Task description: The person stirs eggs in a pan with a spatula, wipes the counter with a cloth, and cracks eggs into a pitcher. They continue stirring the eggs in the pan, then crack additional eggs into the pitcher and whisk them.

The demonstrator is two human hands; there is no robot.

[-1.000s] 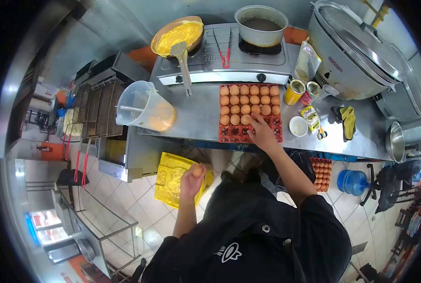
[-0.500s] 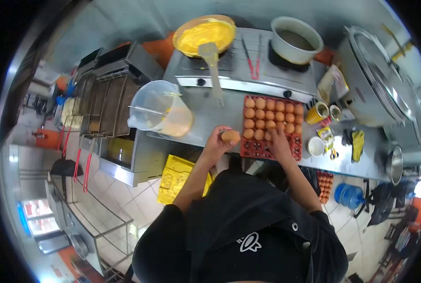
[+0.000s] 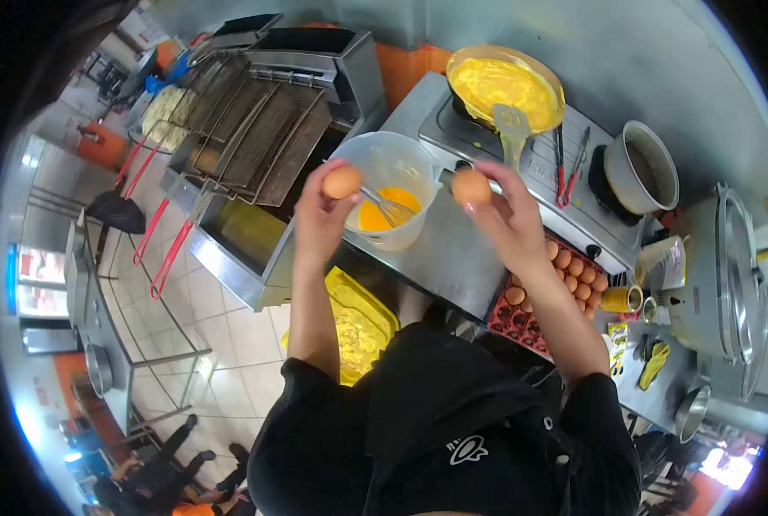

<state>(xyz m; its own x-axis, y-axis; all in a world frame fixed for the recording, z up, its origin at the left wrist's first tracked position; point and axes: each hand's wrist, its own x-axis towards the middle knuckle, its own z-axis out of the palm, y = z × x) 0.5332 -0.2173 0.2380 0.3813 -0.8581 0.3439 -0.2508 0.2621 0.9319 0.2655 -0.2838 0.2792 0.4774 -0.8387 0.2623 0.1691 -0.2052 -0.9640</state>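
My left hand is closed around a brown egg at the left side of a translucent plastic pitcher. Another egg sits in the fingers of my right hand, to the right of the pitcher and above the counter. Inside the pitcher lies yellow beaten egg, with a wire whisk leaning in it. A red egg tray, partly hidden under my right forearm, holds several more eggs and has bare cups along its near side.
On the stove stand a pan of yellow egg mixture with a spatula across it, red-handled tongs and a pot. Fryer baskets are at the left. A yellow tray lies below the counter; a large steel cooker stands right.
My right hand has lifted an egg from the tray and moved left toward the pitcher. My left hand, still with its egg, has risen beside the pitcher. The view has turned left.
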